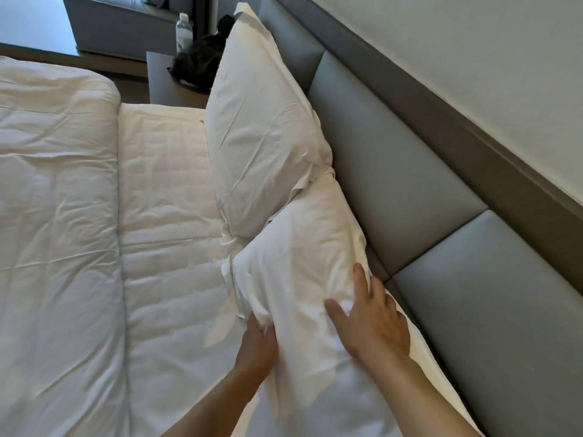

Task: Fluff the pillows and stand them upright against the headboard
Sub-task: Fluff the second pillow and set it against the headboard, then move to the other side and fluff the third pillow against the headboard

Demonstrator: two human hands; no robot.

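Note:
Two white pillows lean against the grey padded headboard. The far pillow stands upright against it. The near pillow rests tilted on the mattress beside the headboard, its top corner touching the far pillow. My left hand grips the near pillow's lower left edge, fingers buried in bunched fabric. My right hand lies on the pillow's right side with fingers spread, pressing the cloth near the headboard.
A folded white duvet covers the left of the bed, with quilted mattress cover bare between it and the pillows. Beyond the bed, a nightstand holds a black bag and a water bottle.

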